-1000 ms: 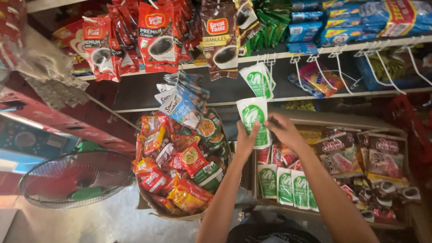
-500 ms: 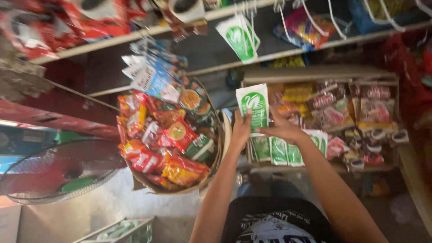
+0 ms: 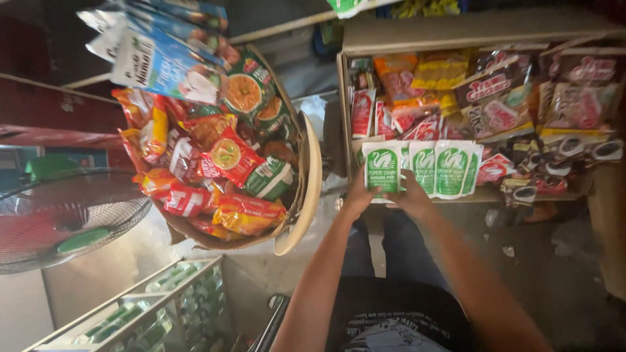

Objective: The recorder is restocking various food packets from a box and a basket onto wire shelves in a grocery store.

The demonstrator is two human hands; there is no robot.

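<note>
My left hand [image 3: 357, 195] and my right hand [image 3: 412, 195] both grip one white and green sachet pack [image 3: 382, 168], held upright at the front left of a wooden shelf box [image 3: 456, 29]. Right of it stands a row of the same green sachets [image 3: 443, 168]. Both forearms reach up from the bottom of the view. Behind the sachets lie red, yellow and brown snack and coffee packets [image 3: 495, 98].
A woven basket [image 3: 305, 189] full of red and orange noodle packets [image 3: 222, 163] hangs to the left. Blue and white sachet strips [image 3: 163, 62] hang above it. An electric fan [image 3: 62, 218] sits at the far left. A glass case [image 3: 150, 313] is below.
The view has tilted downward. My hands brought the green sachet pack down from the hanging strip level to the front of the shelf, beside the other green sachets.
</note>
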